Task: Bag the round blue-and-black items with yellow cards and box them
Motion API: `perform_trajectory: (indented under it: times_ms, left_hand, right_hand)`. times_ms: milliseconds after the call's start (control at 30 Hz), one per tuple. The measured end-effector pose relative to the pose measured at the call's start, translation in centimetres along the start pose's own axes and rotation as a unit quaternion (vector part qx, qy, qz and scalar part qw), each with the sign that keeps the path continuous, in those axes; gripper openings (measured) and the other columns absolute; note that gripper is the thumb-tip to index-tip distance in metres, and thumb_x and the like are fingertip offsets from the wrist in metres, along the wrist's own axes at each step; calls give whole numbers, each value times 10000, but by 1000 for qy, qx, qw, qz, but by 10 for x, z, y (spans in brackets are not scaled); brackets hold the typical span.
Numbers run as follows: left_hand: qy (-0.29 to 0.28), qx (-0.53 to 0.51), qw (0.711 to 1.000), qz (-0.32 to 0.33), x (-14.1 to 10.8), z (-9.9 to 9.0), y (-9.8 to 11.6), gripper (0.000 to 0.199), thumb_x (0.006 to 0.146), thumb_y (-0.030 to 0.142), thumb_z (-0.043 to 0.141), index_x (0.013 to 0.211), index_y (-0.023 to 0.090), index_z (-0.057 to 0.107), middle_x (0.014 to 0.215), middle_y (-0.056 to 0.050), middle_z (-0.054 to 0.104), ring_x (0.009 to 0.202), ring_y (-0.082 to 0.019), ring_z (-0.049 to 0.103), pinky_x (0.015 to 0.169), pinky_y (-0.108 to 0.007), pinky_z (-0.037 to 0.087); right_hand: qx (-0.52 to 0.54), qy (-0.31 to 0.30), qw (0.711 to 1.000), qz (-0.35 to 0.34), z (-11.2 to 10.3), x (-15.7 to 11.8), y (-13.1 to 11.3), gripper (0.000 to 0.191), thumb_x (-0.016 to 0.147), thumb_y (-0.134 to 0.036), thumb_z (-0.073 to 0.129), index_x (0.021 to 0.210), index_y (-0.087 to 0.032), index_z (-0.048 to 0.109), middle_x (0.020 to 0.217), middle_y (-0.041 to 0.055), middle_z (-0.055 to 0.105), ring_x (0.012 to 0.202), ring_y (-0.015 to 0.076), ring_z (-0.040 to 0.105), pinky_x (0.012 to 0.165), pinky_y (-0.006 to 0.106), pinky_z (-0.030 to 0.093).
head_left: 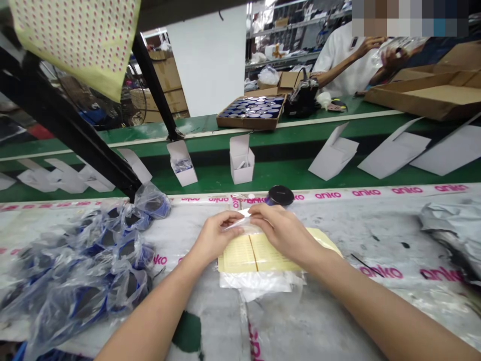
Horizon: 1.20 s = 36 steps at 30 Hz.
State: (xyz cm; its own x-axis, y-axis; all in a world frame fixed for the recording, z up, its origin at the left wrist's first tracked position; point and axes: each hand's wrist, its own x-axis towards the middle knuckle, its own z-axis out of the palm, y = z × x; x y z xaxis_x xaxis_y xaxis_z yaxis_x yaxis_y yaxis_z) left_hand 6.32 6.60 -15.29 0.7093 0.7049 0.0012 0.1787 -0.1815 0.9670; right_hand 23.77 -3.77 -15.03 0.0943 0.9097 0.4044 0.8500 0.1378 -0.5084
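Observation:
My left hand (215, 235) pinches the near-left edge of a clear plastic bag (245, 226). On the other side, the fingers of my right hand (280, 230) are closed on the same bag. A small white piece (246, 212) shows between my fingertips; whether it lies inside the bag I cannot tell. Below my hands is a yellow sheet (236, 254) with an orange-brown line across it. More clear bags (259, 285) stick out from under the sheet. Just beyond my right hand stands a blue round container with a black top (281, 194), partly hidden.
Many bagged blue items (93, 296) are piled at left. Open white boxes (242, 168) line the green conveyor (278, 168). Behind stand a tray of blue round pieces (251, 123) and a co-worker (338, 55). A black post (75, 120) slants at left; grey plastic (454, 225) lies right.

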Motion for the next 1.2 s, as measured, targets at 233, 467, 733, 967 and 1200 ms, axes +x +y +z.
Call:
perform_trajectory:
  times_ms: [233, 467, 733, 967, 1200]
  left_hand:
    - [30, 9, 999, -5, -3, 2, 2, 204, 686, 258, 809, 799, 191, 654, 826, 3, 684, 845, -186, 630, 842, -329, 500]
    - [3, 16, 1000, -22, -2, 6, -1, 486, 663, 142, 818, 1123, 218, 682, 1054, -27, 708, 968, -212, 653, 885, -342, 531]
    - [-22, 65, 997, -20, -4, 10, -2, 327, 751, 132, 710, 1071, 198, 685, 1084, -50, 737, 1024, -256, 676, 884, -371, 562]
    - [5, 143, 987, 70, -6, -3, 21, 668, 731, 279, 838, 1348, 283, 585, 1428, -72, 583, 1335, -303, 522, 1183, -501, 371]
    - [-74, 0, 989, 127, 3, 27, 75, 693, 829, 362, 778, 1459, 360, 490, 1566, -29, 471, 1489, -284, 368, 1247, -486, 275]
  right_hand:
    - [-17, 68, 994, -85, -2, 0, -6, 247, 980, -142, 479, 874, -208, 692, 1014, 100, 685, 958, 232, 633, 790, 401, 554]
    - [46, 131, 985, -101, -3, 0, -9, 174, 987, -149, 507, 863, -227, 602, 840, 45, 685, 844, 212, 625, 781, 411, 509]
    - [184, 281, 936, 104, -26, 5, -6, 83, 963, -300, 563, 897, -252, 582, 1018, 69, 714, 988, 237, 674, 870, 432, 545]
    - [287, 197, 916, 197, -99, 8, 23, 239, 741, -403, 811, 819, -212, 689, 722, 20, 669, 636, 157, 613, 614, 329, 518]
    - [432, -78, 882, 172, -115, 2, 23, 281, 732, -382, 846, 847, -189, 677, 744, 17, 679, 641, 135, 620, 568, 270, 526]
